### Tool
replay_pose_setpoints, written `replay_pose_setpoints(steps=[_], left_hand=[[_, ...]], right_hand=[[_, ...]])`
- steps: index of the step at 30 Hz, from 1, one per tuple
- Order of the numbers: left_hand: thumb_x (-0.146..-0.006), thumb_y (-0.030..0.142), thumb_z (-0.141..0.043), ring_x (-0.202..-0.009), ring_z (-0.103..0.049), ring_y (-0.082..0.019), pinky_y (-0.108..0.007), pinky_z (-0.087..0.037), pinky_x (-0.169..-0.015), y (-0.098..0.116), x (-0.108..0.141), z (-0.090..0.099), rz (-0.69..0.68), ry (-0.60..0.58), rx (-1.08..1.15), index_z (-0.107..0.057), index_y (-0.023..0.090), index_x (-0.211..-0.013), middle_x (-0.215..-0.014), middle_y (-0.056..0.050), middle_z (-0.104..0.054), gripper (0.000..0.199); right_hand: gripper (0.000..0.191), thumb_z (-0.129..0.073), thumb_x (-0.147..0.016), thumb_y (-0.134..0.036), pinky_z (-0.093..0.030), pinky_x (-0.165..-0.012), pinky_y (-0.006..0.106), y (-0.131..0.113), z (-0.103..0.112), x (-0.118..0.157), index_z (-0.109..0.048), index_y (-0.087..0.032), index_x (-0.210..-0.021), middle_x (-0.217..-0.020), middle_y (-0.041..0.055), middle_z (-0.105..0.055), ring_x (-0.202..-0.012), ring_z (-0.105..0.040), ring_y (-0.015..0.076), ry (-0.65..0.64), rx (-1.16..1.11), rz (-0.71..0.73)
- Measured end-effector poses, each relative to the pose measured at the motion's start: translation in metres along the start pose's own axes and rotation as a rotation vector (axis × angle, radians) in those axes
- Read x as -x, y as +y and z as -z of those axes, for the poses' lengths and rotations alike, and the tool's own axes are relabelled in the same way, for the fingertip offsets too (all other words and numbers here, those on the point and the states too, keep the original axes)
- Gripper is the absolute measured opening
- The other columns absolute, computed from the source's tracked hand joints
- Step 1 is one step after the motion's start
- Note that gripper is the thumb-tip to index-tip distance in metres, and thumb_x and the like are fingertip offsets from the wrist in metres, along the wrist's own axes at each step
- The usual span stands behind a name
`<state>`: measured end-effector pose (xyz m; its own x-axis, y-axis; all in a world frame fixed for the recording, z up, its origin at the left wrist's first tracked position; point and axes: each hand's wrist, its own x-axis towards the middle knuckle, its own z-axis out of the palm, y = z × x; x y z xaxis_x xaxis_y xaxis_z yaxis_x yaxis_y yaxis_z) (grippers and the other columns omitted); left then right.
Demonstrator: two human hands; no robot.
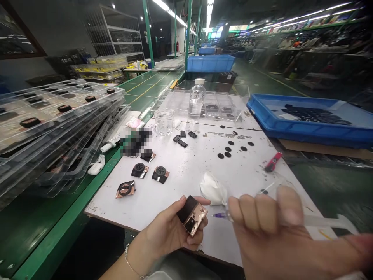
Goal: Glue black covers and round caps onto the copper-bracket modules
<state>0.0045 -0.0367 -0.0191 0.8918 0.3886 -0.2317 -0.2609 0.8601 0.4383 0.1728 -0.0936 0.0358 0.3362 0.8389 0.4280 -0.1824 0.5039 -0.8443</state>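
My left hand (171,229) is closed around the edges of a small rectangular black-and-copper part (192,214), tilted with its copper face up. In my right hand (265,221) is a clear syringe (326,221) with a purple needle hub (220,215), gripped in a curled fist. The needle points left and ends just short of the part; I cannot tell whether it touches. Behind the two hands lies a crumpled white tissue (213,188). Similar copper parts with black round pieces, such as one copper part (160,174), rest left of centre on the white table (180,186).
Black discs (228,154), a red cutter (273,161) and small black pieces (182,143) lie on the table. A glass mug (164,122) and a water bottle (196,103) stand farther back. Stacked clear trays (72,136) flank the left; a blue bin (309,134) is at right.
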Motion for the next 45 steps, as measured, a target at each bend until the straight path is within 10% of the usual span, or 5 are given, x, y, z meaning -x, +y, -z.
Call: replay_pose_setpoints(steps=[4, 12, 40, 45], left_hand=[[-0.090, 0.058, -0.044, -0.050, -0.044, -0.009, -0.025, -0.020, -0.052, -0.006, -0.006, 0.006, 0.202, -0.035, 0.033, -0.062, 0.015, -0.097, -0.077, -0.004, -0.054, 0.047], [-0.083, 0.060, -0.047, -0.047, -0.035, -0.008, -0.027, -0.011, -0.050, -0.005, -0.011, 0.010, 0.354, -0.059, 0.047, -0.055, 0.012, -0.066, -0.066, -0.001, -0.046, 0.051], [-0.087, 0.061, -0.039, -0.049, -0.038, -0.010, -0.028, -0.013, -0.050, -0.009, -0.012, 0.018, 0.383, -0.064, 0.012, -0.057, 0.012, -0.070, -0.068, -0.003, -0.047, 0.055], [-0.088, 0.057, -0.040, -0.048, -0.038, -0.010, -0.027, -0.016, -0.049, -0.006, -0.011, 0.015, 0.358, -0.034, 0.038, -0.062, 0.012, -0.076, -0.064, -0.002, -0.049, 0.052]], right_hand=[[0.067, -0.023, -0.087, -0.079, -0.023, -0.038, 0.028, 0.000, -0.016, -0.011, -0.031, -0.021, -0.055, -0.039, -0.0069, -0.016, -0.033, -0.012, 0.0092, -0.105, -0.463, -0.153], [0.054, -0.025, -0.086, -0.067, -0.017, -0.035, 0.028, 0.021, -0.025, -0.002, -0.028, -0.022, -0.057, -0.039, -0.0072, -0.018, -0.032, -0.012, 0.0093, -0.097, -0.666, -0.281], [0.051, -0.019, -0.089, -0.063, -0.024, -0.040, 0.028, 0.027, -0.027, -0.001, -0.028, -0.021, -0.061, -0.043, -0.0075, -0.015, -0.037, -0.014, 0.0096, -0.013, -0.572, -0.299], [0.054, -0.018, -0.096, -0.065, -0.039, -0.043, 0.031, 0.014, -0.015, 0.020, -0.034, -0.025, -0.064, -0.047, -0.0054, -0.030, -0.039, -0.034, 0.0142, -0.217, -0.021, -0.078]])
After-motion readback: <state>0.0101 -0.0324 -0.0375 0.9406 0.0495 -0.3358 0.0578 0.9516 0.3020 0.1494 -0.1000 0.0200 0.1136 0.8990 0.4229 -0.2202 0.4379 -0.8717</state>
